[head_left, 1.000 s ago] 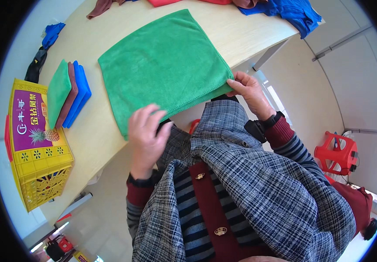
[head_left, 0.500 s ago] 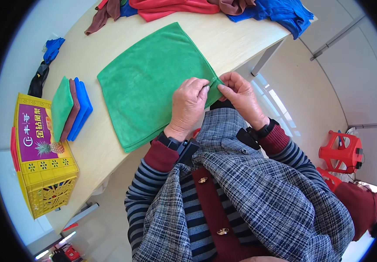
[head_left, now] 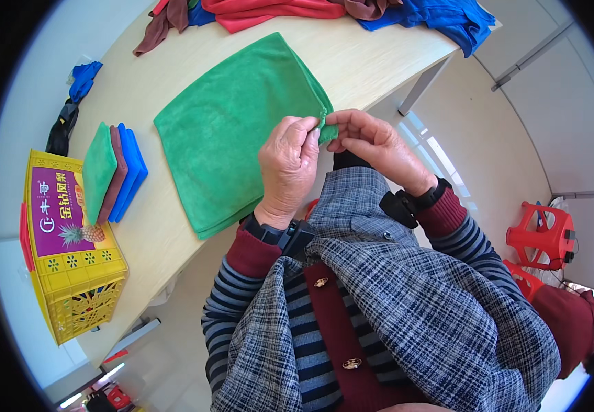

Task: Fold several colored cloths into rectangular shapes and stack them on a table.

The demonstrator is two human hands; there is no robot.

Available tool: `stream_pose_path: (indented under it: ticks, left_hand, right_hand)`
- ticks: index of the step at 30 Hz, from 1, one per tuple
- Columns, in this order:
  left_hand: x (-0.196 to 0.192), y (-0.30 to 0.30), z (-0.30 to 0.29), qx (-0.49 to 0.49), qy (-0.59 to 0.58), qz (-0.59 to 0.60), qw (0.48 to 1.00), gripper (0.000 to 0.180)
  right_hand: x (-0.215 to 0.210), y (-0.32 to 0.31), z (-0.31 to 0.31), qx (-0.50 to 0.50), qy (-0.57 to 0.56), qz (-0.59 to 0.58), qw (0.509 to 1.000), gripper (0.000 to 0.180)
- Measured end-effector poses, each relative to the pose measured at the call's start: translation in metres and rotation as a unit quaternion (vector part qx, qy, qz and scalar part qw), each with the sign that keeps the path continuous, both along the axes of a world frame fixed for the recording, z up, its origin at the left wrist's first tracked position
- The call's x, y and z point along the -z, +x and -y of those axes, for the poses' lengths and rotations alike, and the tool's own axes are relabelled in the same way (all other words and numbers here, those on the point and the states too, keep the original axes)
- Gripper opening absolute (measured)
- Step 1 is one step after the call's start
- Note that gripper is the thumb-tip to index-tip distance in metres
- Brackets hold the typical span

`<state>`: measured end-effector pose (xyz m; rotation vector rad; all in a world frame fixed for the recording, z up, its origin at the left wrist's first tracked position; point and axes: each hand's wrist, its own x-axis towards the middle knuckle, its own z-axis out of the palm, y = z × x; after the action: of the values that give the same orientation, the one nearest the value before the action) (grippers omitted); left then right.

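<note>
A green towel, folded in layers, lies on the table with its right-hand corner lifted at the table's near edge. My left hand is closed in a pinch on the hem by that corner, thumb against the bent forefinger. Facing it, my right hand has its fingers curled about the small turned-up tip of the same corner. Part of the tip is hidden behind the fingers. The rest of the towel lies flat to the left of my hands.
On the pale table, folded green, brown and blue cloths lean by a yellow crate. Loose red cloth and blue cloth lie along the far side. Red stools stand on the floor at right.
Both hands have shifted slightly left along the hem. The towel's corner is now drawn in and bunched between my fingertips, where before it was stretched out to the right.
</note>
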<state>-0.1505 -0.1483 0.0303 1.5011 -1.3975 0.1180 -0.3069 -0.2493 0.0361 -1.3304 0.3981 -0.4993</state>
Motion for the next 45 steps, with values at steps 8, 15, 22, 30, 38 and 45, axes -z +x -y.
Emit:
stream_pose_path:
  ticks: [8, 15, 22, 30, 38, 45]
  left_hand:
    - [-0.001, 0.002, -0.002, 0.008, -0.006, 0.039, 0.999, 0.019]
    - [0.002, 0.0, -0.001, 0.018, -0.005, 0.03, 0.999, 0.02]
    - [0.004, 0.002, 0.0, 0.019, 0.0, 0.033, 0.999, 0.021]
    - [0.001, 0.009, -0.012, 0.004, -0.024, 0.081, 0.996, 0.018]
    - [0.015, 0.032, -0.091, -0.086, 0.08, 0.164, 0.979, 0.021]
    - [0.03, 0.07, -0.202, -0.299, 0.148, 0.186, 0.924, 0.023]
  right_hand:
    - [0.003, 0.008, 0.002, 0.049, -0.155, -0.01, 0.987, 0.022]
    - [0.004, 0.013, 0.0, 0.081, -0.171, 0.013, 0.982, 0.017]
    - [-0.002, 0.014, 0.0, 0.087, -0.268, -0.02, 0.959, 0.034]
    - [-0.008, 0.024, 0.005, 0.056, -0.47, -0.025, 0.88, 0.03]
    - [-0.012, 0.02, 0.007, 0.076, -0.397, -0.105, 0.908, 0.022]
    - [-0.001, 0.019, 0.013, 0.08, -0.376, -0.099, 0.918, 0.022]
